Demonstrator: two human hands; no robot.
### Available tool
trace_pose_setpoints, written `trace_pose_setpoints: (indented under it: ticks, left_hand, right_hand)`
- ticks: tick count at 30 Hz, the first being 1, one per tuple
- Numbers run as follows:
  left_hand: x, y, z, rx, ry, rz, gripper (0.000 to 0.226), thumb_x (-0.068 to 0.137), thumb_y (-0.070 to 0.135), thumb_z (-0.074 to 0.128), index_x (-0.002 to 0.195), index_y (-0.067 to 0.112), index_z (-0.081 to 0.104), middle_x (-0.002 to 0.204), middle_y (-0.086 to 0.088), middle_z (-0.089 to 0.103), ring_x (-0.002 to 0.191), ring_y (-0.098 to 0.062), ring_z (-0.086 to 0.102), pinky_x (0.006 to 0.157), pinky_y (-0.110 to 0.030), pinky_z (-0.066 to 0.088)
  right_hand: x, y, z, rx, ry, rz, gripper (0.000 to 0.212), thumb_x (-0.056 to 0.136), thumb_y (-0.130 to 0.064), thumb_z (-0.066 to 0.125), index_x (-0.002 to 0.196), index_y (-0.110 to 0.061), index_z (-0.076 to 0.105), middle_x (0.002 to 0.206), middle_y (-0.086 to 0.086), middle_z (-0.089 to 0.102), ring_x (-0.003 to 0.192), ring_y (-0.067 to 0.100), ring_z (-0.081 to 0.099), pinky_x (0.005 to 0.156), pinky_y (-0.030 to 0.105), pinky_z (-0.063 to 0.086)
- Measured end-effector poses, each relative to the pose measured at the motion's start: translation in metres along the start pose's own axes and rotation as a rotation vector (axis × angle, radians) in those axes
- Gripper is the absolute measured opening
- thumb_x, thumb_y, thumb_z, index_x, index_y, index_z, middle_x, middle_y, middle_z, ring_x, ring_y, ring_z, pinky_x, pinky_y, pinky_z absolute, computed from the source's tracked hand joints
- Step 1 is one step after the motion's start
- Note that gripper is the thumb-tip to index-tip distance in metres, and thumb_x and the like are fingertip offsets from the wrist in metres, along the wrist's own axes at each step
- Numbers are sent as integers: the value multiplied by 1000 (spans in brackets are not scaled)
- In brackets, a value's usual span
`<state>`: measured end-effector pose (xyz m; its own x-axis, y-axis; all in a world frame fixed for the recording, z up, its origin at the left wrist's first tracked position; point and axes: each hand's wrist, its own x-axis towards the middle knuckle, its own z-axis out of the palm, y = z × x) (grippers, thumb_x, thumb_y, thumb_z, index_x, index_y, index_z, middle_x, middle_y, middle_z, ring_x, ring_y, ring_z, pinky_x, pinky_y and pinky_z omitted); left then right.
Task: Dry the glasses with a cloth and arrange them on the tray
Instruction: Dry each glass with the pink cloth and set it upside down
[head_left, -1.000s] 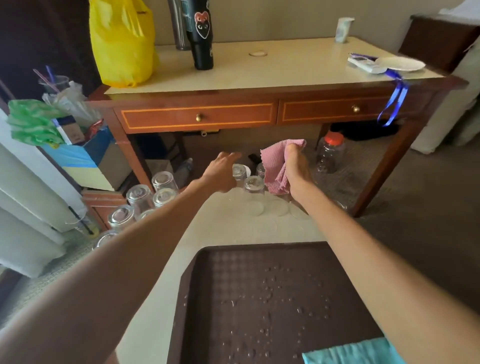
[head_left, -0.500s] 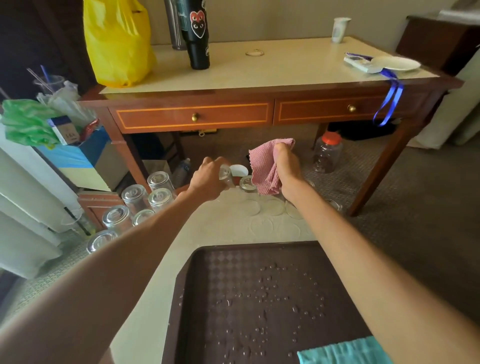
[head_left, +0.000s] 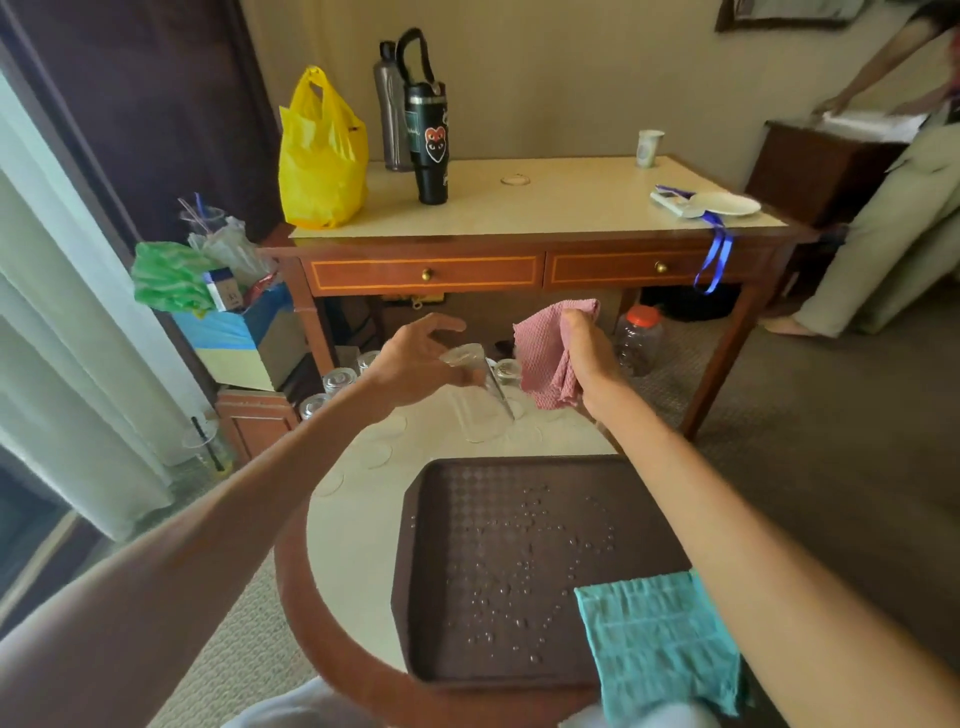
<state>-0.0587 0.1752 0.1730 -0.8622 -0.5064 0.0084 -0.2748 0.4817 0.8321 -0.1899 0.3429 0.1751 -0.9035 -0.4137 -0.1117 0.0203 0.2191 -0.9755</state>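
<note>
My left hand (head_left: 413, 364) grips a clear glass (head_left: 475, 395) by its base, lifted and tilted above the far part of the round table (head_left: 353, 540). My right hand (head_left: 589, 364) holds a bunched pink checked cloth (head_left: 545, 358) just right of the glass. A brown tray (head_left: 519, 566) dotted with water drops lies on the near side of the table and carries no glasses. Another upturned glass (head_left: 506, 371) stands behind the held one. Several more upturned glasses (head_left: 337, 382) stand at the table's far left, partly hidden by my left arm.
A teal cloth (head_left: 660, 634) drapes over the tray's near right corner. Behind the table is a wooden desk (head_left: 519, 260) with a yellow bag (head_left: 322, 156) and a black tumbler (head_left: 431, 140). A plastic jar (head_left: 639, 338) sits on the floor. A person (head_left: 904, 208) stands at the right.
My left hand has taken one glass from the group and lifted it, tilting it toward the cloth. My right hand stays raised with the pink cloth. The camera view has risen.
</note>
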Motion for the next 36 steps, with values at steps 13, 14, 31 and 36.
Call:
trace_pose_setpoints:
  ticks: [13,14,31,36]
  left_hand:
    - [-105,40,-37,-718,-89,-26,80,70,16,83,141,18,48,125,-11,66,98,-20,76,81,-38,56]
    - [-107,42,-38,-722,-88,-27,78,72,14,84,141,18,48,123,-11,66,97,-20,76,81,-39,55]
    - [-110,62,20,-539,48,1,61,91,25,77,145,21,50,126,-7,68,110,-19,67,94,-37,52]
    - [-106,64,25,-214,112,21,71,83,69,69,142,31,56,134,4,61,123,-22,56,100,-41,52]
  right_hand:
    - [-101,-18,-20,-197,-189,-154,50,107,-35,28,121,4,56,111,20,60,106,32,58,97,48,46]
    - [-105,-19,-19,-188,-204,-161,50,107,-33,28,122,7,55,107,20,59,101,29,57,93,44,46]
    - [-130,-9,6,343,-229,121,73,96,-74,28,116,-17,69,113,16,72,110,31,67,104,49,50]
    - [-127,-4,5,537,-259,179,92,86,-86,24,123,-14,68,118,19,71,114,35,66,104,54,49]
